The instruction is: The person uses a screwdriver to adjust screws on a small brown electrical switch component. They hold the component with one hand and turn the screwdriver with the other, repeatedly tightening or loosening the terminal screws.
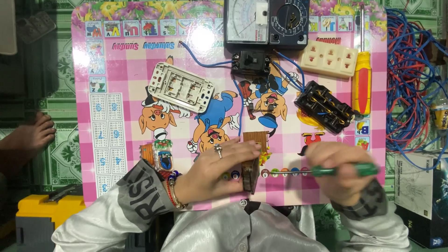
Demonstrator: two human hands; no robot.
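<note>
My left hand (214,170), with a ring and bead bracelets, grips a small dark brown electrical part (250,175) near the front edge of a pink cartoon board (116,140). My right hand (340,170) holds a green-handled screwdriver (343,170) sideways; its shaft points left and the tip meets the brown part. A white switch frame (180,87) lies upper left of my left hand. A black switch block (325,107) with blue wires lies above my right hand.
An analog multimeter (266,22) and a black terminal box (251,63) sit at the board's far edge. A cream triple socket (329,58) and a red-and-yellow screwdriver (361,84) lie at the right. Tangled blue and red wires (410,84), a yellow toolbox (42,210), a foot (32,135).
</note>
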